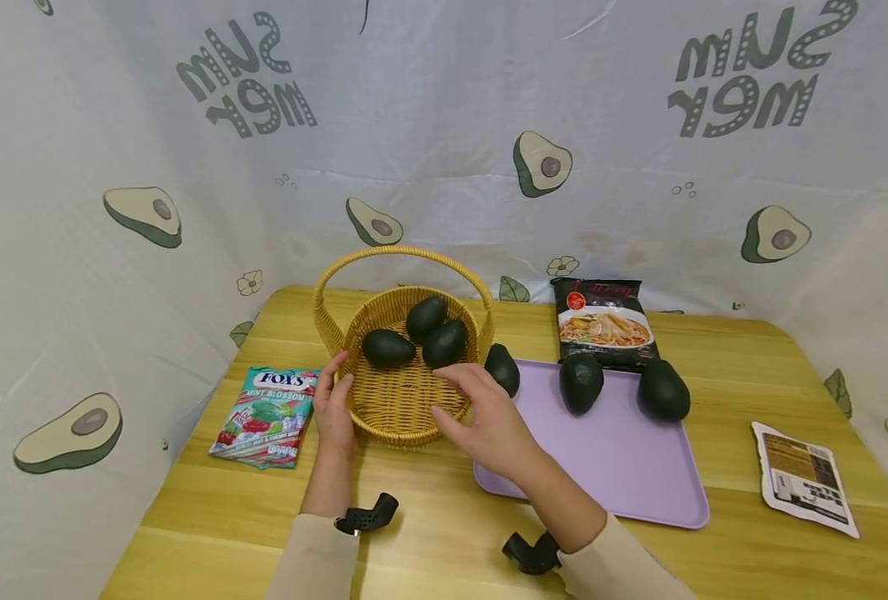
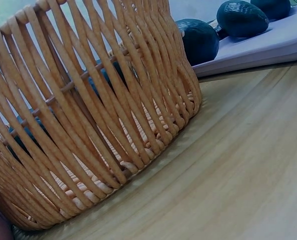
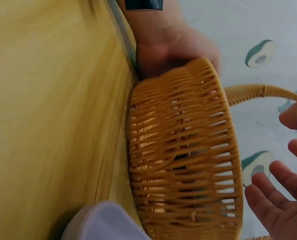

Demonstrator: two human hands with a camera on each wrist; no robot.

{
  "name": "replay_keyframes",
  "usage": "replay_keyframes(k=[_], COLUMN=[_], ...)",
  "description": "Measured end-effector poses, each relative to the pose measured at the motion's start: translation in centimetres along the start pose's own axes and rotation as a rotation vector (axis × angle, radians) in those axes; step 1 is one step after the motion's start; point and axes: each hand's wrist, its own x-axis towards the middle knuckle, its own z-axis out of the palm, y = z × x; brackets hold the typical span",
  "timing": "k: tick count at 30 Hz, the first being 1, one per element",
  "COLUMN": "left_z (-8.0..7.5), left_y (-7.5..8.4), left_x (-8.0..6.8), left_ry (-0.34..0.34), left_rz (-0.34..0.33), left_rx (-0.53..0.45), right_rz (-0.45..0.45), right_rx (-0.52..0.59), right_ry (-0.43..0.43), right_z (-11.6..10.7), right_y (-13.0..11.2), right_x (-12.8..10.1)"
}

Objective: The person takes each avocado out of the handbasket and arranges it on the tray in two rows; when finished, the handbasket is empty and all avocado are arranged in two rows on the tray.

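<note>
The left hand rests against the left outer wall of the wicker basket, its fingers curved around the rim. The right hand hovers over the right edge of the same basket with the fingers spread and relaxed, and it holds nothing.

The basket is woven from yellow-tan strips with gaps between them, has an arched handle, and stands on the wooden desk near its back left part. Inside it lie three dark green avocados, close together at the far side. A fourth avocado lies at the left edge of a lilac tray, just beside the basket. Two more avocados lie at the far end of the tray.

Left of the basket lies a candy bag with the words "FOX'S" and "MINT BLOSSOM". Behind the tray stands a dark noodle packet with a picture of a noodle dish; its red writing is too blurred to read. On the right of the desk lies a small white and brown pouch, the text too small to read. The cloth backdrop shows avocado halves and the mirrored word "SUMMER".
</note>
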Motion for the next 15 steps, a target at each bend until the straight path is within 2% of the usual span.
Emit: replay_keyframes(k=[6, 15], left_z=[0.1, 0.0], left_y=[0.0, -0.2], left_x=[0.1, 0.3], left_ry=[0.004, 0.007], left_rz=[0.008, -0.005], left_rx=[0.003, 0.005], right_rz=[0.011, 0.032], right_rx=[0.004, -0.067], right_ry=[-0.039, -0.079], right_z=[1.9, 4.6], right_y=[-0.2, 0.6], right_x=[2.7, 6.6])
